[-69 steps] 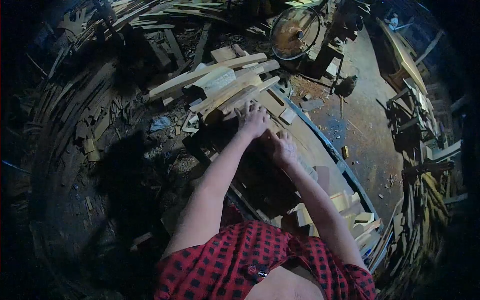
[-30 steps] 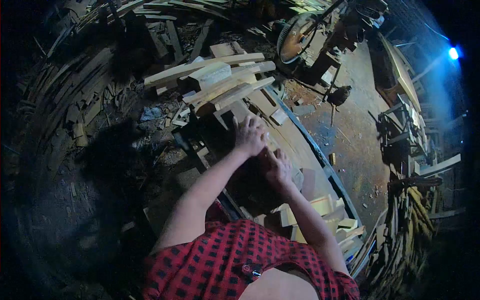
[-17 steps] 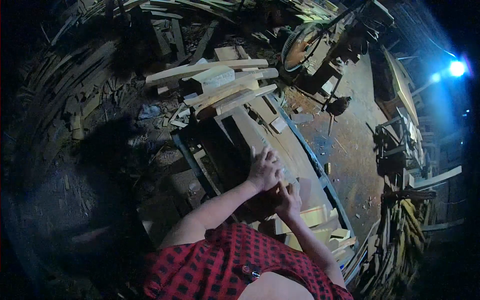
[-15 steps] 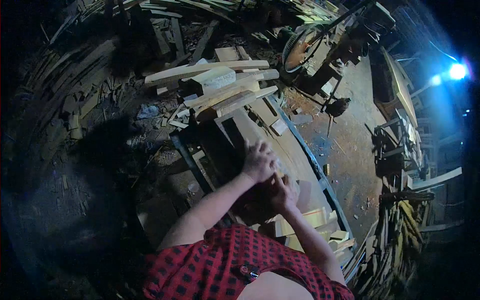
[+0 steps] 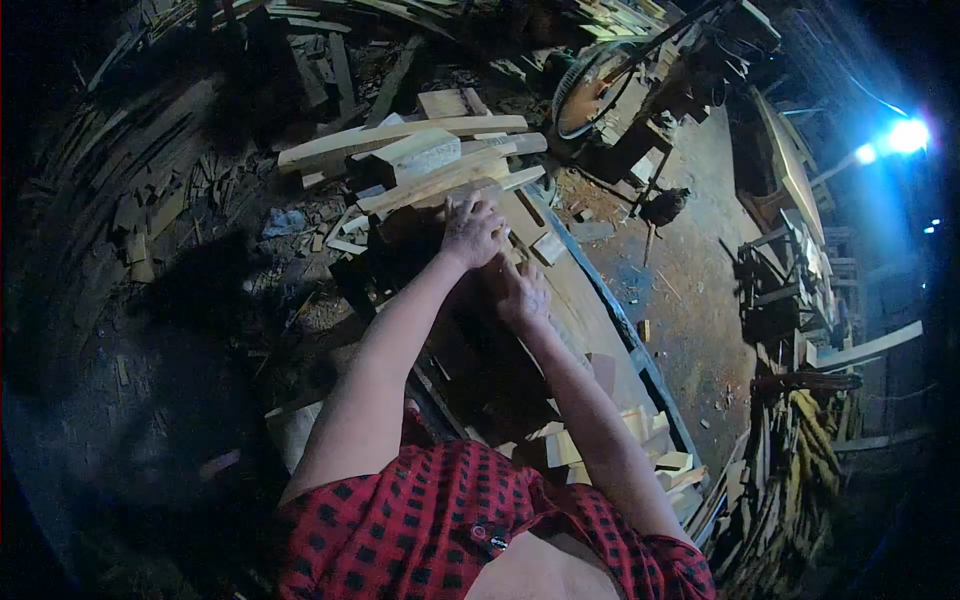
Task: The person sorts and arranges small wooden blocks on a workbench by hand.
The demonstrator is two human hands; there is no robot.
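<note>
My left hand (image 5: 473, 235) is out over the far part of the workbench (image 5: 612, 345), beside the stacked timber, its fingers curled downward. Just behind it and to the right, my right hand (image 5: 524, 296) is closed, fingers pointing forward. Both hands appear to bear on one small dark object between them, mostly covered by the fingers and in shadow; its kind cannot be made out. Beneath them a pale wooden surface runs along the bench. At the far end lie curved and straight wood pieces (image 5: 415, 160), close to my left fingertips.
Light wood offcuts (image 5: 560, 448) lie on the bench's near end by my right forearm. Beyond the bench stands a round fan (image 5: 590, 95). Scrap wood (image 5: 150, 235) covers the floor at left, and sticks (image 5: 790, 480) are piled at right. A bright lamp (image 5: 908, 135) shines at upper right.
Both hands have moved together away from my body, forward and slightly left along the bench towards the stacked wood. My arms are now stretched further out; the view has shifted slightly.
</note>
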